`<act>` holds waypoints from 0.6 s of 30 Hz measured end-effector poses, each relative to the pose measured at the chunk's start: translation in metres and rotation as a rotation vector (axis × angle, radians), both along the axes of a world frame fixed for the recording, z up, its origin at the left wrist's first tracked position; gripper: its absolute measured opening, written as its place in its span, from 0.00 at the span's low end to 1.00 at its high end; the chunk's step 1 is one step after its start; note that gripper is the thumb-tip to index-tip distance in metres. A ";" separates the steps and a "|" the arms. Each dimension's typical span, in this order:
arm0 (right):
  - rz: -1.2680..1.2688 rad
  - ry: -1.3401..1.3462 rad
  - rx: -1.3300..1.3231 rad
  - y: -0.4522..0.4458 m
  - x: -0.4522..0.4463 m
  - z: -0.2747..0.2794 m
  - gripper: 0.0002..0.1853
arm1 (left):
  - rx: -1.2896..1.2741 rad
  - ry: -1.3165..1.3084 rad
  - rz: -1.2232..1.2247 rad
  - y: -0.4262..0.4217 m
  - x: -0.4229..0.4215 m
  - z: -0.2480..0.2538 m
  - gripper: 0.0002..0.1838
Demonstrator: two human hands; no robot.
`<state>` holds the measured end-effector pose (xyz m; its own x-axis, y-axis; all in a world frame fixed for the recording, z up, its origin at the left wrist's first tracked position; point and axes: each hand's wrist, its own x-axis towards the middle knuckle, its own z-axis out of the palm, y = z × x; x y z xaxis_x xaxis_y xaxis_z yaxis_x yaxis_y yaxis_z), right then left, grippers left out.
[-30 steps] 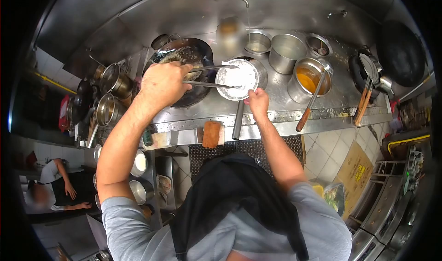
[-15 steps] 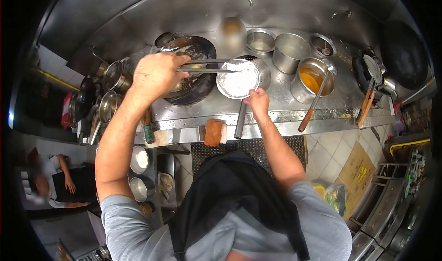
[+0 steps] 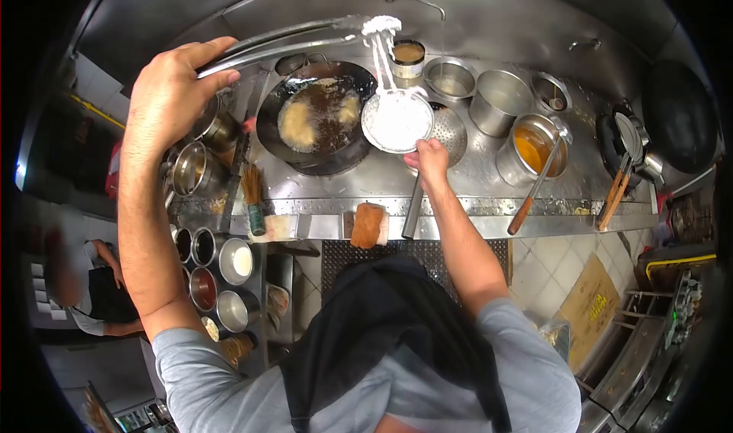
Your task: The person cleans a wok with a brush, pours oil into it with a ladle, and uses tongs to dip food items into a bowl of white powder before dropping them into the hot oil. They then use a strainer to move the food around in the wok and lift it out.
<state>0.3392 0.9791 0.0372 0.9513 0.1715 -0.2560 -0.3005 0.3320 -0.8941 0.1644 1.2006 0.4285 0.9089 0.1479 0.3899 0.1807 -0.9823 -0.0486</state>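
Long metal tongs (image 3: pixel 286 42) are gripped in my left hand (image 3: pixel 177 82), raised above the left part of the stove. Their tips pinch white, batter-like strands (image 3: pixel 382 27) that hang down into a round metal bowl (image 3: pixel 374 137) of white mixture (image 3: pixel 398 120). My right hand (image 3: pixel 429 160) holds the bowl's near rim, fingers closed on it. Just left of the bowl, a black wok (image 3: pixel 271 131) contains dark, bubbling oil with pale golden pieces (image 3: pixel 298 124) in it. Partly behind the bowl, a perforated ladle (image 3: pixel 452 131) rests on the counter.
Steel pots (image 3: pixel 500 103) stand at the back right, one holding orange liquid (image 3: pixel 532 147) and a ladle. A brown sponge (image 3: pixel 368 227) and a bamboo brush (image 3: pixel 253 196) lie at the front edge. Sauce containers (image 3: pixel 203 288) are at lower left, near another person (image 3: pixel 107 288).
My left hand has moved up and left, lifting the tongs and white strands out of the bowl. The wok and its frying pieces are now uncovered. My right hand still holds the bowl.
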 end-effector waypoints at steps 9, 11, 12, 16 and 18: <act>0.038 -0.006 -0.035 0.029 0.016 0.008 0.05 | -0.039 -0.160 0.181 0.050 -0.006 0.037 0.26; 0.015 -0.022 -0.033 0.023 0.012 0.011 0.05 | -0.035 -0.109 0.281 0.056 -0.005 0.037 0.25; -0.018 -0.033 -0.035 0.017 0.007 0.010 0.06 | -0.069 -0.080 0.297 0.060 -0.003 0.033 0.25; -0.079 -0.062 -0.086 -0.011 -0.006 -0.002 0.06 | 0.093 0.009 0.214 0.110 0.026 -0.020 0.23; -0.106 -0.055 -0.161 -0.027 -0.017 0.002 0.07 | 0.068 0.118 0.271 0.119 0.047 -0.058 0.23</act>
<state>0.3219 0.9522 0.0395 0.9752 0.0302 -0.2191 -0.2205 0.2105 -0.9524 0.2110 1.3196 0.3707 0.8792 0.3690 0.3014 0.4255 -0.8927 -0.1483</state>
